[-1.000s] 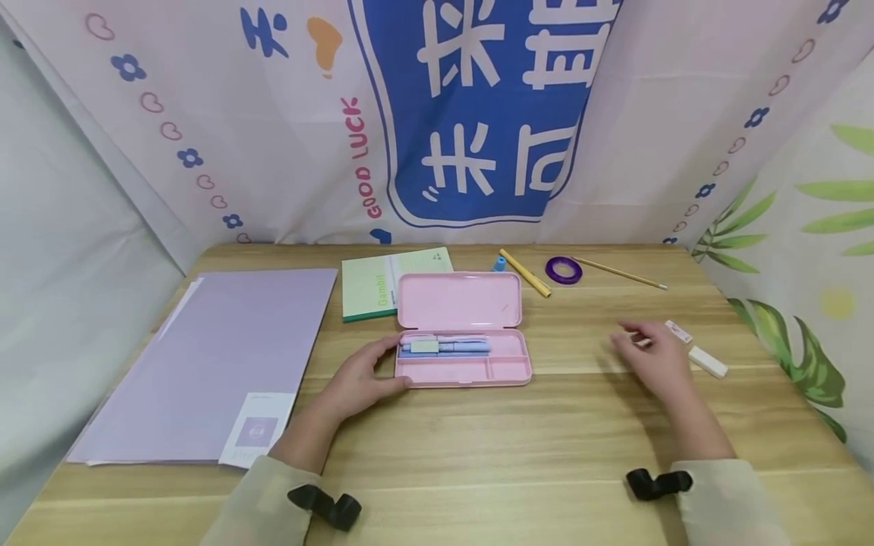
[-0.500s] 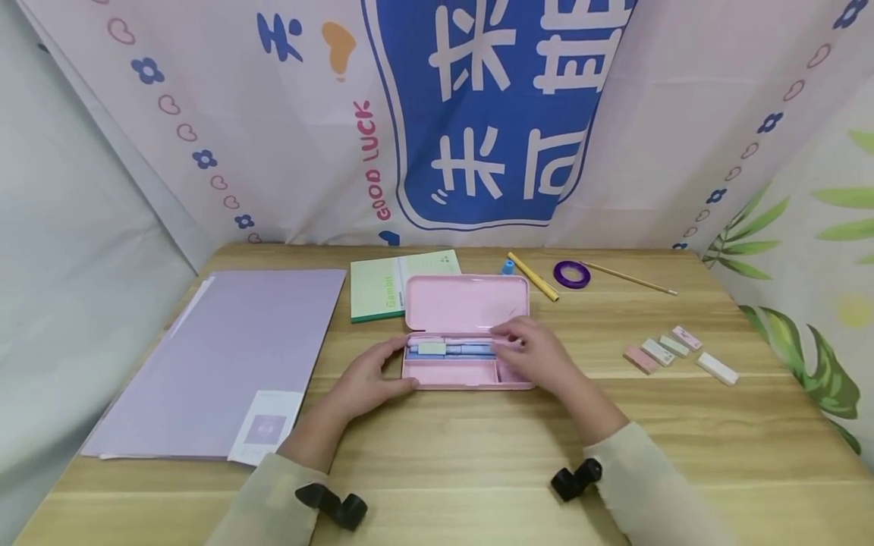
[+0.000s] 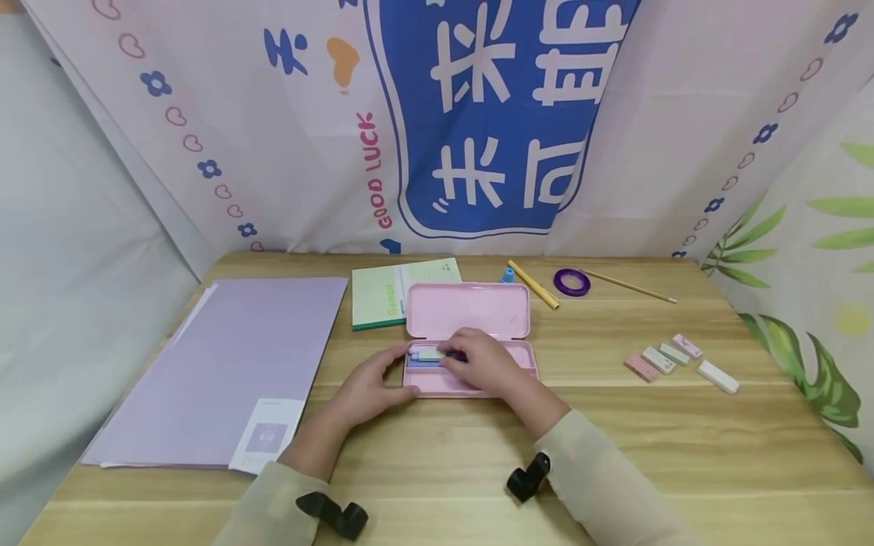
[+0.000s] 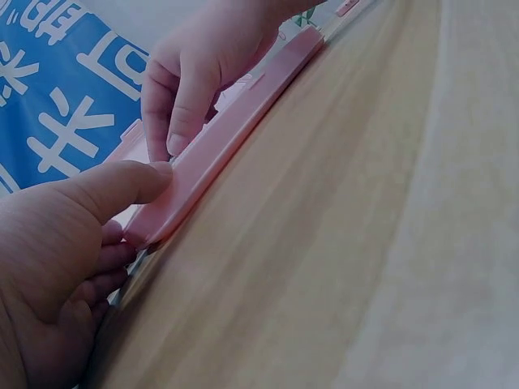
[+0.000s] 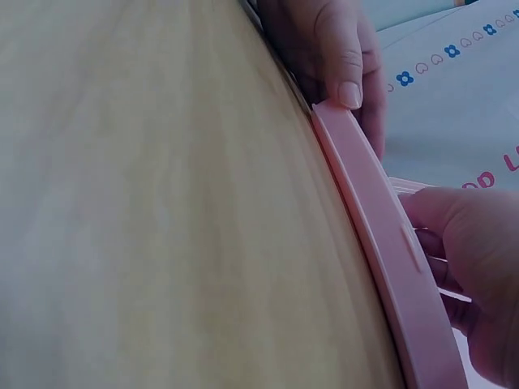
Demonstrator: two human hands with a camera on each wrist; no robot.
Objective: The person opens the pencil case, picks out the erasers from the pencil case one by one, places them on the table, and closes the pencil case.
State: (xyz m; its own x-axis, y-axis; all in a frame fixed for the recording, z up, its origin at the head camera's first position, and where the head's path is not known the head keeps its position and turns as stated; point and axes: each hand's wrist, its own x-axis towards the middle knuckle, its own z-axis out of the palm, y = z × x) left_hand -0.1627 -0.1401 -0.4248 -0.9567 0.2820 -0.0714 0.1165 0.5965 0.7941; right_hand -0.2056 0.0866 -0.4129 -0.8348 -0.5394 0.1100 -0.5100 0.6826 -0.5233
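Note:
A pink pencil case (image 3: 478,383) lies with its lid (image 3: 471,311) raised toward the back of the table. My left hand (image 3: 365,390) grips its left end, thumb at the front corner and fingers round the back. In the left wrist view that thumb (image 4: 134,186) presses on the rim. My right hand (image 3: 481,364) reaches into the rear compartment, thumb and fingertips pinching the blue pen (image 3: 426,363) there. A pale green piece (image 3: 430,354) shows on top, beside the fingertips. The right palm hides the case's middle and part of its front compartments.
Several erasers (image 3: 642,367) lie to the right. Behind the case are a green notebook (image 3: 378,296), a blue cap-like piece (image 3: 508,275), a yellow pen (image 3: 534,284), a purple tape roll (image 3: 571,282) and a thin pencil (image 3: 631,286). A large lilac folder (image 3: 225,364) covers the left side.
My right hand has moved left from over the erasers to the case's right end, then further left onto the pens. My left hand keeps its hold on the case.

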